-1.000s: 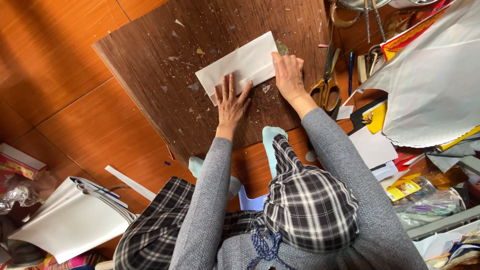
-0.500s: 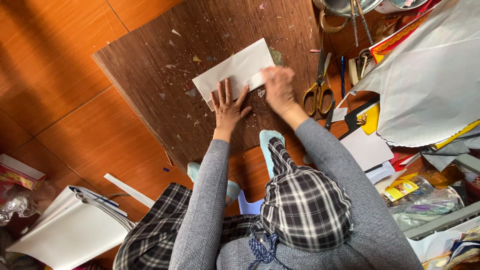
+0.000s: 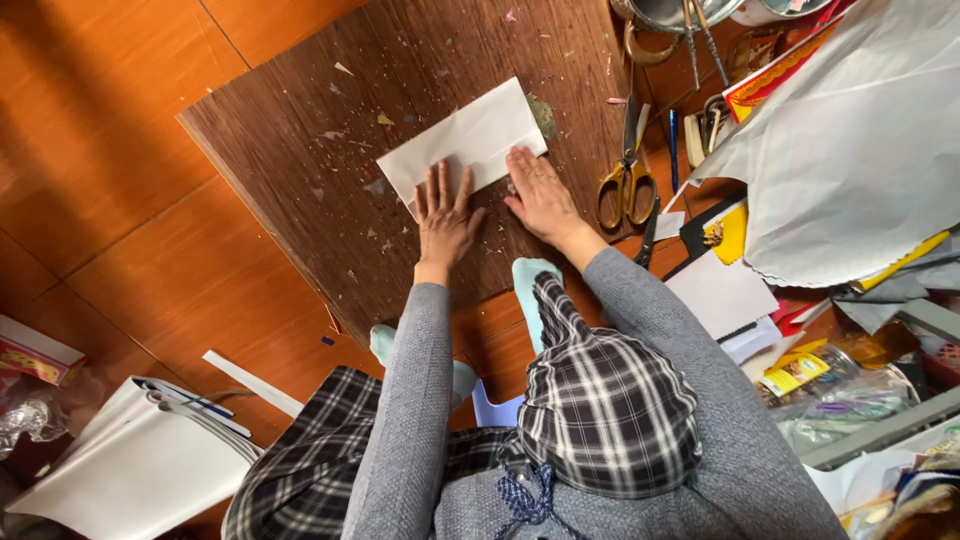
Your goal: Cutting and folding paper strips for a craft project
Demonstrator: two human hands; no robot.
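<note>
The person wears a grey knit top with long sleeves. The left sleeve ends at the wrist at about 11 o'clock from the lap, and the right sleeve ends at the wrist toward 1 o'clock. The left hand and right hand are bare, with no rings, watch or gloves visible. Over the knees lies black-and-white plaid fabric, either trousers or a skirt, and it spreads toward 8 o'clock. A dark blue knotted cord hangs at the waist. Pale teal socks cover both feet, one sock at 12 o'clock and the other sock at 10 o'clock.
</note>
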